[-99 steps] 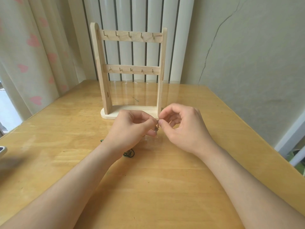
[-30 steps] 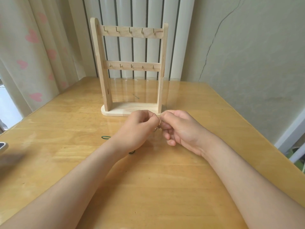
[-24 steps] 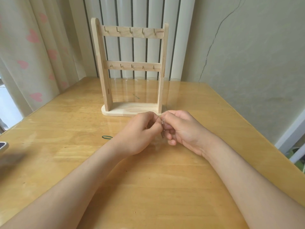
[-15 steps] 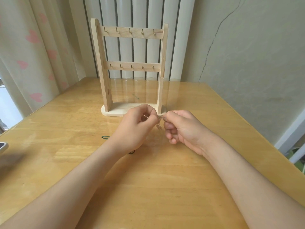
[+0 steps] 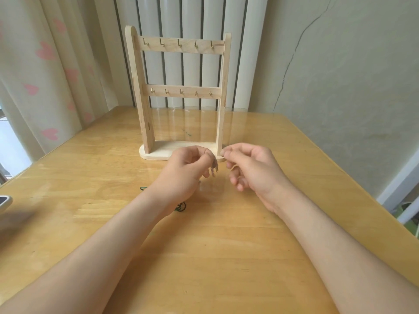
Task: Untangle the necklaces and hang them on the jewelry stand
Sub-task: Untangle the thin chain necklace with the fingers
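A wooden jewelry stand (image 5: pixel 179 91) with two rows of small hooks stands at the back of the table; all its hooks are bare. Just in front of its base, my left hand (image 5: pixel 183 175) pinches a small grey metal pendant (image 5: pixel 214 167) that dangles from its fingertips. My right hand (image 5: pixel 251 168) is a short gap to the right, thumb and forefinger pinched together; whatever thin chain it holds is too fine to see. A dark green cord necklace (image 5: pixel 180 207) lies on the table under my left wrist, with another loop (image 5: pixel 143 188) showing to the left.
The wooden table (image 5: pixel 204 257) is covered by a glossy clear sheet. A dark flat object (image 5: pixel 4 201) pokes in at the left edge. Curtains hang at the left, a white radiator stands behind the stand, and a cracked wall runs along the right.
My hands were touching half a second ago and have drawn apart. The pendant stays with the left hand while the right hand has moved right.
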`<move>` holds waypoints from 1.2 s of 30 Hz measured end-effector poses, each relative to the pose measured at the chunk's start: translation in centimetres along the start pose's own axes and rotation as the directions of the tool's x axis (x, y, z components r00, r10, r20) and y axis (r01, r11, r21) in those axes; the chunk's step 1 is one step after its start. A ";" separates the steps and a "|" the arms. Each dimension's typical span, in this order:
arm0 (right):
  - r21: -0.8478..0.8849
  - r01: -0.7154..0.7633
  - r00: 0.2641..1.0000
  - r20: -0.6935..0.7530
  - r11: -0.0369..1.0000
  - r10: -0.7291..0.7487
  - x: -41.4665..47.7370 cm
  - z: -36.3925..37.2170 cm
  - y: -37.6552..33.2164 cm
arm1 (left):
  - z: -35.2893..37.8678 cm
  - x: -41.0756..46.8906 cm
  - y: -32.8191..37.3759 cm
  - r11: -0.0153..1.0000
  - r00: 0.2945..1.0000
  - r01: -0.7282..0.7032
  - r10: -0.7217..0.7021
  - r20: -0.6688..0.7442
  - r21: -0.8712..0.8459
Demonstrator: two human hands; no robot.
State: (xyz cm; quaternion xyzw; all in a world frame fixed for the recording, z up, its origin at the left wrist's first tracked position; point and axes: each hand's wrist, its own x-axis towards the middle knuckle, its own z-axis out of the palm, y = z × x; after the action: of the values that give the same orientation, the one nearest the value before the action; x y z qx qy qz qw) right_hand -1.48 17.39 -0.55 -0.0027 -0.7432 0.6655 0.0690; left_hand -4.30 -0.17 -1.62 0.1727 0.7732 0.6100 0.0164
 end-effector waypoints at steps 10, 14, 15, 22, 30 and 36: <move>-0.253 0.151 0.988 0.030 0.956 -0.148 -0.2 -0.5 0.3 | 0.0 0.1 -0.6 0.980 0.995 -0.096 0.089 0.043 0.173; -0.356 0.152 0.988 0.062 0.922 -0.139 -0.1 -0.4 0.4 | -0.1 0.0 -0.9 0.950 0.985 -0.168 0.149 0.091 0.265; -0.374 0.139 0.990 0.061 0.917 -0.126 -0.1 -0.4 0.3 | -0.1 -0.1 -0.9 0.932 0.978 -0.202 0.175 0.113 0.301; -0.266 -0.089 0.965 0.215 0.960 0.149 -0.3 0.0 0.2 | 0.4 -0.6 -0.8 0.787 0.912 -0.408 0.335 0.235 0.463; -0.233 0.033 0.967 0.255 0.972 0.028 0.4 -0.7 1.0 | 0.2 -0.3 -0.7 0.838 0.952 -0.287 0.303 0.043 0.464; -0.240 0.100 0.963 0.267 0.966 -0.033 0.4 -0.4 1.3 | -0.1 -0.1 -0.4 0.953 0.981 -0.174 0.190 -0.041 0.247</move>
State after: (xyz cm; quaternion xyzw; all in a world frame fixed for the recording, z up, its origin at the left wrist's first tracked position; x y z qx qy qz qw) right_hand -1.93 18.02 -1.77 0.1013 -0.8236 0.5580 -0.0079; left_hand -4.31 -0.42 -1.96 0.2241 0.8228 0.5152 -0.0857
